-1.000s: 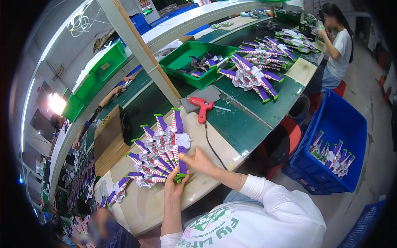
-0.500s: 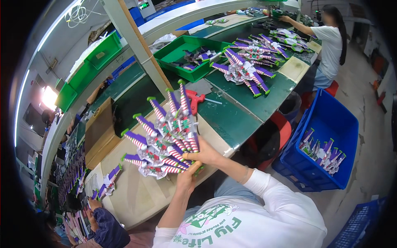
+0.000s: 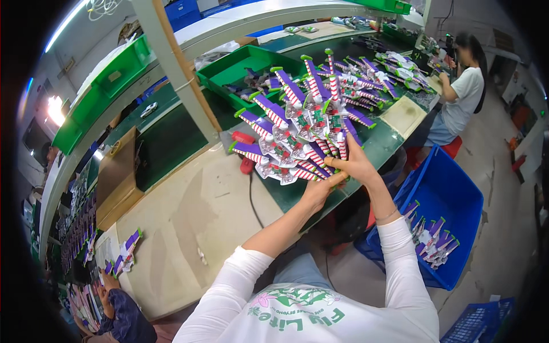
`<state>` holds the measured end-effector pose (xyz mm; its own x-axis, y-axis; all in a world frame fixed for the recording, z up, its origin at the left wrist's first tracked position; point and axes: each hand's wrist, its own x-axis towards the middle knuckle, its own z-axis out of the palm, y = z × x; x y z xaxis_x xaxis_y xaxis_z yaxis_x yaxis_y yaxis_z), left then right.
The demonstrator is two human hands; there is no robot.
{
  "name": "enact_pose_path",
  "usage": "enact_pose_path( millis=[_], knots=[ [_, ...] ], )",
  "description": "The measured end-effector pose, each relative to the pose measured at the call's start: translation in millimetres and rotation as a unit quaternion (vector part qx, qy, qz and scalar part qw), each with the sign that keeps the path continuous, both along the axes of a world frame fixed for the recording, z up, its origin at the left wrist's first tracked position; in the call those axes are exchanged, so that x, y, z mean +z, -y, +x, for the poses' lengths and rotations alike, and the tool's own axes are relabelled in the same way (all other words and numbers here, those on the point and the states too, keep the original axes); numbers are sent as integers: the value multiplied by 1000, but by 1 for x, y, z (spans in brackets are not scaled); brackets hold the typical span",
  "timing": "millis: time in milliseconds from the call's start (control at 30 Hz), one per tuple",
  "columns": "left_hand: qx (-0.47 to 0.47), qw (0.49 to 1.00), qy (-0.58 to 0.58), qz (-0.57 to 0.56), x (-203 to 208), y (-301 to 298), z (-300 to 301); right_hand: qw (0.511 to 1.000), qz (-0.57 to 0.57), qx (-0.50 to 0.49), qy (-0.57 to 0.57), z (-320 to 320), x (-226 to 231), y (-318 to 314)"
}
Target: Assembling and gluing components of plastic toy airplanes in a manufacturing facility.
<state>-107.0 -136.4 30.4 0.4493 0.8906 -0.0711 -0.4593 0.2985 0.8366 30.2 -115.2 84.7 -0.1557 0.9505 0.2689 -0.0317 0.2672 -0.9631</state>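
Observation:
A fanned bunch of winged toy parts point(image 3: 300, 123) is gripped in both hands above the table edge. The parts are white and purple with red-striped arms, green tips and small green boards in their middles. My left hand point(image 3: 320, 191) closes around the bunch's lower ends. Just beside it, my right hand point(image 3: 359, 164) clasps the lower right side with the thumb across. Partly covered by the bunch, a red glue gun point(image 3: 246, 166) lies on the table with its cord trailing toward me.
Similar parts are piled on the green table point(image 3: 286, 197) at right. Behind stands a green tray point(image 3: 220, 74); a blue crate point(image 3: 454, 200) with more parts stands at lower right. A post point(image 3: 174, 68) rises behind the table. Co-workers sit at far right point(image 3: 466, 94) and lower left point(image 3: 126, 314).
Both hands have carried the bunch right and away from me, from over the beige board to over the green table. The co-worker at far right has drawn in an outstretched arm.

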Motion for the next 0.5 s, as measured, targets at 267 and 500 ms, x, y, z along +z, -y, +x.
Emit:
enact_pose_path(
  millis=[267,500],
  knots=[
    [-11,988,122,-90,-8,-64,58,985,25,-28,169,54,10,-70],
    [-11,979,81,-186,-9,-88,73,921,-33,-191,338,55,1,-99]
  ],
)
